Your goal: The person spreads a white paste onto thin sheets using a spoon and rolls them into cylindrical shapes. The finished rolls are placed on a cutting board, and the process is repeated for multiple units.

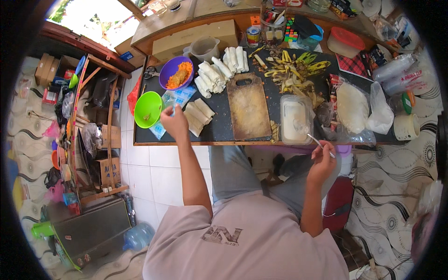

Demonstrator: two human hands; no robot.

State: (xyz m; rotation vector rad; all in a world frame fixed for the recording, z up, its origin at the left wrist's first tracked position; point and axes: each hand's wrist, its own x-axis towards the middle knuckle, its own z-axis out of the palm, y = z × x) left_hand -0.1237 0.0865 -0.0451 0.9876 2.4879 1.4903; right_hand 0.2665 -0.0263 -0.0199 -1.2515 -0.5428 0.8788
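Note:
My left hand (175,123) is closed in a pinch at the left of the black table, between a green bowl (141,106) and a blue-and-white plastic packet (181,95). What its fingers hold, if anything, I cannot make out. A little food lies in the green bowl. My right hand (323,161) grips a spoon (313,138) by its handle at the table's front edge. The spoon's head end reaches into a clear rectangular container (283,122) of whitish stuff. Pale rolled wrappers (198,115) lie right of the packet. Behind stands a purple bowl (163,70) with orange shreds.
A worn cutting board (248,107) lies mid-table, with more white rolls (214,77) behind it. Yellow-brown peels (298,74) are heaped beyond the container. A bag of white sheets (352,109) sits at right, near a white tub (406,127). Scissors (150,73) rest far left.

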